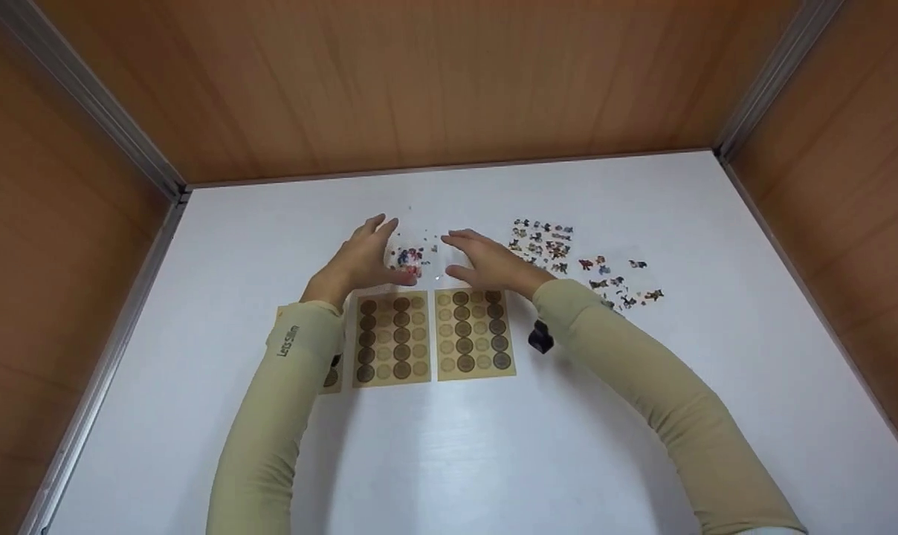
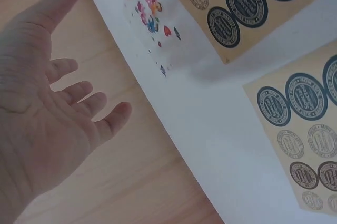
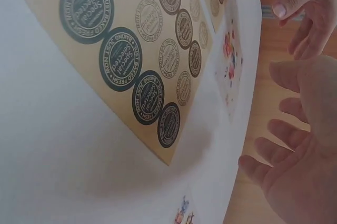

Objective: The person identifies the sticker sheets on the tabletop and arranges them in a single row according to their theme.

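Observation:
Both hands are raised on either side of a small clear sticker sheet (image 1: 410, 260) with colourful, flower-like prints. My left hand (image 1: 358, 260) is at its left, fingers spread and thumb apart, palm facing inward. Opposite it, my right hand (image 1: 490, 261) has loosely bent fingers and its thumb held apart. Neither hand holds anything; the wrist views show both palms bare. Just nearer than the hands lie two tan sheets of round seal stickers, a left one (image 1: 393, 364) and a right one (image 1: 475, 357). Dark and pale circles alternate in columns on them.
A third tan sheet (image 1: 333, 383) is mostly hidden under the left sleeve. To the right lie two clear sheets of small figure stickers, one farther back (image 1: 542, 241) and one partly behind the right sleeve (image 1: 620, 282). Wooden panels (image 1: 434, 89) enclose the white table (image 1: 449, 453).

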`<state>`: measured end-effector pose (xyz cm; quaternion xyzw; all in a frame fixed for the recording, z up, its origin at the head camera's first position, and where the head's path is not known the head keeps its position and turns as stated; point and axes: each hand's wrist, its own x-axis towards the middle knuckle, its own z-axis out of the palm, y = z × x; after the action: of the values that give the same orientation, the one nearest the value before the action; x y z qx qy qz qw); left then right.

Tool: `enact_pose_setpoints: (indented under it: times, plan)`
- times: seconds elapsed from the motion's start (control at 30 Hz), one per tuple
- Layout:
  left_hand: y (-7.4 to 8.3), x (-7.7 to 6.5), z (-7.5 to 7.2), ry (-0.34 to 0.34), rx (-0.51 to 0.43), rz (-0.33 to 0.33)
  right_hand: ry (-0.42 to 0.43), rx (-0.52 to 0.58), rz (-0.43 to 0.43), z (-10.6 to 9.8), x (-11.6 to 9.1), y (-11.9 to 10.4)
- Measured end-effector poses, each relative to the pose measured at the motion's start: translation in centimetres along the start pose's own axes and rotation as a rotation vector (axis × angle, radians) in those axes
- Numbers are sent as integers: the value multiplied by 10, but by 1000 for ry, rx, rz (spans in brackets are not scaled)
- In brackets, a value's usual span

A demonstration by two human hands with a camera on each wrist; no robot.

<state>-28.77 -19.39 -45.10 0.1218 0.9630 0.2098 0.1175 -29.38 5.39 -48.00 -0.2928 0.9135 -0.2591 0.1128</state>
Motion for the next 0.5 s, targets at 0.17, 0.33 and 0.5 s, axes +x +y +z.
enact_pose_setpoints:
  times: [0.17, 0.33, 0.5]
  plan:
    - [-13, 13, 3, -19, -56, -87, -4, 63, 41, 9, 14, 2]
    - [-24, 20, 14, -63, -43, -156, -33, 82, 16, 20, 20, -1]
    - [-33, 28, 26, -97, -6, -208, -9, -6, 22, 26, 26, -6]
